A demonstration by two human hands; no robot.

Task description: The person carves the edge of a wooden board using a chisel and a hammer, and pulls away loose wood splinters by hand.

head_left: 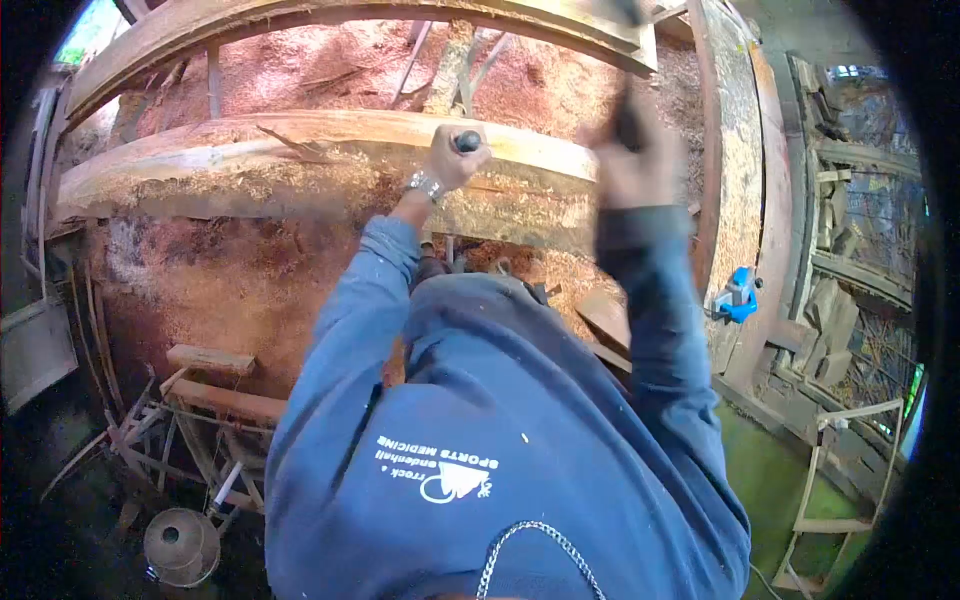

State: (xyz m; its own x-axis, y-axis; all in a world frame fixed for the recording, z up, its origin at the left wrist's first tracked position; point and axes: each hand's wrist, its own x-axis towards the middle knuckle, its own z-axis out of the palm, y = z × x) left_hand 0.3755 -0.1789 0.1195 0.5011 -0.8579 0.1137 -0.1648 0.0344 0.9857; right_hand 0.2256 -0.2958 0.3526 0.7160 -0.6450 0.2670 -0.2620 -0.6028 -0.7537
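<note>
My left hand [452, 162], with a metal-banded watch [425, 184] at the wrist, is wrapped round an upright chisel [467, 142]. Only the round dark end of the chisel's handle shows above the fist; its blade is hidden. Beneath that hand lies a long, pale wooden beam [340, 128] with chips along its near side. My right hand [643, 172] is raised to the right and smeared by motion. It is closed round the dark handle of a hammer [628, 115], whose blurred head is near the top edge of the view.
Beyond the beam, wood shavings [330, 60] cover the floor, and another long beam [280, 15] crosses the top. A blue clamp-like tool [738, 295] sits on the plank [735, 180] at right. Scrap wood [235, 400] and a round fan-like object [181, 546] are at lower left.
</note>
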